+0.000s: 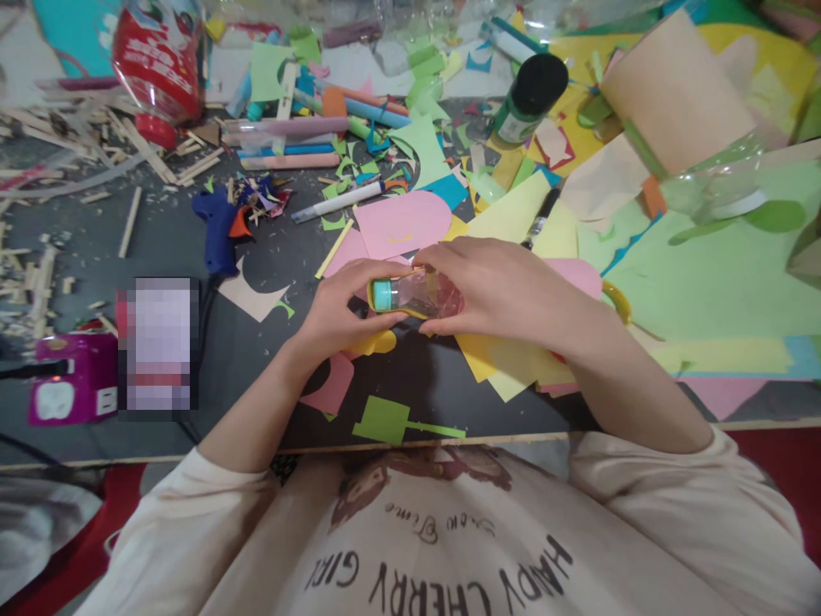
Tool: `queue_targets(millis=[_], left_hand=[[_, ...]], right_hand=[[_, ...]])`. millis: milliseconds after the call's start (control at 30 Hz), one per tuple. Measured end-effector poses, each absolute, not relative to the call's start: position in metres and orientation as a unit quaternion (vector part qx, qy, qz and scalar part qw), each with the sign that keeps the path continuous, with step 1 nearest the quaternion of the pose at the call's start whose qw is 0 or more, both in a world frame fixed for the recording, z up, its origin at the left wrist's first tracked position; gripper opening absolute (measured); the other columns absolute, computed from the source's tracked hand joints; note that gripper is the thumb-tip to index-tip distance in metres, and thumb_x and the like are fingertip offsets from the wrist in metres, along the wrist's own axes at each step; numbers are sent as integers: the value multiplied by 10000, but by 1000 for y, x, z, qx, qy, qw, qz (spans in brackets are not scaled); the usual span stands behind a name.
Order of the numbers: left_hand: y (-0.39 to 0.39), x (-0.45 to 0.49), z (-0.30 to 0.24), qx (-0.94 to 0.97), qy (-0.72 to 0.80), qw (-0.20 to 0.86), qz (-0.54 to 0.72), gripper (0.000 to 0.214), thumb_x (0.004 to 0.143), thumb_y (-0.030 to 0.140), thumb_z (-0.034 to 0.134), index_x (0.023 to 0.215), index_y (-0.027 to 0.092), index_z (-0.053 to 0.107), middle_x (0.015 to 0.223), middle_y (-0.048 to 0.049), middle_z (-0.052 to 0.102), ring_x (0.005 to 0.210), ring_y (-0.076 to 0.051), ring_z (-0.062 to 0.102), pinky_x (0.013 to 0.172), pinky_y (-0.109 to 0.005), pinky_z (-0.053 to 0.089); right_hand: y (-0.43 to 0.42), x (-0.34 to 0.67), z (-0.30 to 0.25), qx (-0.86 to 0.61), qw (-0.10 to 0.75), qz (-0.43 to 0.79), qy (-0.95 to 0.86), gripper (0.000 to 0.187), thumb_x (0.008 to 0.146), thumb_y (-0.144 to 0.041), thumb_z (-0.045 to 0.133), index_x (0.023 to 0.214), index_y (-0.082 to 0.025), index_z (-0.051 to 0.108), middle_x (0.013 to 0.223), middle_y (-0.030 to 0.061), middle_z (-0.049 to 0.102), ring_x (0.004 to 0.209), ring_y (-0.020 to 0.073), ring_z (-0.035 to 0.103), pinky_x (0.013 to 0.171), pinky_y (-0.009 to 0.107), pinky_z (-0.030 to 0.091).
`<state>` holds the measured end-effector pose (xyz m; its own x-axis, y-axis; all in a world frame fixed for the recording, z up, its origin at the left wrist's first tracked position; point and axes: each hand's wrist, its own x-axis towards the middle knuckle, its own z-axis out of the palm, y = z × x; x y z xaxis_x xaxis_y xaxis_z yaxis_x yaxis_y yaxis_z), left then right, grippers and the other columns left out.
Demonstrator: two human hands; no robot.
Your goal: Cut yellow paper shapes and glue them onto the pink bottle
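L hand (339, 308) & R hand (506, 291) meet over the dark tabletop (410, 381), both on a small clear plastic bottle w/ teal cap (416, 295). The bottle lies sideways btwn the palms, cap end pointing toward the L hand.

L hand: fingers curled, not spread. Fingertips wrap the top of the cap end and the thumb presses from below, a closed pinch on the neck.

R hand: cupped over the bottle's body, fingers held together and bent down over it. Its thumb touches the underside. The far end of the bottle is hidden under this palm, so can't tell its shape there.

Around the hands:
- A pink rounded paper sheet (401, 221) lies just beyond the knuckles.
- Yellow paper sheets (500, 364) sit under the R wrist.
- A green paper cut-out w/ thin stem (385, 421) is nearer the body than the L hand.
- A blue glue gun (218, 227) lies well out to the L hand's outer side.
- A white pen-like tool (337, 203) is beyond the L hand.
- A green glue bottle w/ black cap (529, 98) stands tilted, far beyond the R hand.
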<state>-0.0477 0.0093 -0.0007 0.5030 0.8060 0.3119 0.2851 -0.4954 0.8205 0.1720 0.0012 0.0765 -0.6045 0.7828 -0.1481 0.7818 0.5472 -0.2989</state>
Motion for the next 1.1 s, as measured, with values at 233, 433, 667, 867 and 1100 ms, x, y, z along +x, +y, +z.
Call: queue_targets(millis=[233, 433, 667, 867, 1100], left_hand=[[9, -47, -2, 781, 351, 369, 362, 496, 764, 560, 749, 1110, 208, 703, 1133, -96, 742, 1058, -227, 699, 930, -327, 547], [9, -47, -6, 769, 347, 381, 377, 487, 746, 535, 777, 1101, 208, 707, 1117, -93, 745, 1045, -215, 703, 907, -301, 554], [10, -47, -4, 763, 355, 392, 372, 500, 720, 525, 801, 1102, 214, 715, 1113, -99, 752, 1018, -219, 712, 795, -275, 571], [9, -47, -2, 760, 372, 388, 364, 536, 707, 583, 785, 1090, 212, 726, 1111, -100, 754, 1024, -227, 710, 882, -314, 563], [9, -47, -3, 759, 378, 393, 357, 532, 719, 586, 773, 1100, 218, 722, 1108, -90, 754, 1032, -227, 707, 878, -307, 564]], right_hand=[[1, 167, 79, -461, 1, 199, -865, 414, 776, -404, 741, 1081, -152, 618, 1002, 111, 696, 861, 257, 603, 648, 292, 304], [1, 165, 78, -466, -2, 198, -862, 419, 776, -390, 730, 1090, -137, 617, 1010, 124, 698, 856, 256, 599, 640, 290, 296], [1, 165, 78, -461, 14, 201, -864, 394, 782, -377, 699, 1084, -136, 621, 997, 127, 703, 851, 256, 597, 645, 295, 304], [1, 165, 77, -462, 10, 197, -865, 432, 795, -384, 700, 1127, -122, 612, 1032, 143, 704, 881, 274, 605, 662, 303, 317], [1, 164, 78, -464, 7, 195, -864, 433, 797, -385, 703, 1124, -117, 609, 1010, 143, 703, 874, 276, 609, 656, 300, 314]])
